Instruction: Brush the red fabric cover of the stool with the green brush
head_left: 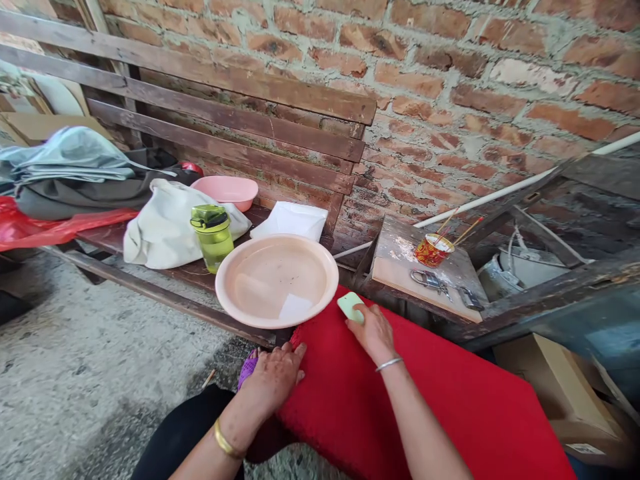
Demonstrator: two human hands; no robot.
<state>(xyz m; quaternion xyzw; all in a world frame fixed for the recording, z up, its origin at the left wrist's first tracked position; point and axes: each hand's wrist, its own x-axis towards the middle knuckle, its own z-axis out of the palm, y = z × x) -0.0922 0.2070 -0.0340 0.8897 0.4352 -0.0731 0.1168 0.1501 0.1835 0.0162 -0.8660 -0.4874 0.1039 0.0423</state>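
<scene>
My right hand (373,331) grips a flat, pale-green bar with rounded corners (351,307), which looks like soap, at the far end of the red cloth (420,393). The cloth lies spread over a long flat surface. My left hand (281,373) rests on the cloth's left edge, fingers stretched out and holding nothing. Just beyond both hands stands a round, pale-pink basin (227,308). It appears to hold shallow water, with a white piece (295,307) inside near the front rim.
On the wooden bench (165,275) are a green bottle (213,240), a white bag (163,223), a pink bowl (230,190) and folded clothing (75,163). At right, a board (395,270) bears a red-and-gold cup (434,251) and padlocks (426,279). A cardboard box (565,393) stands below.
</scene>
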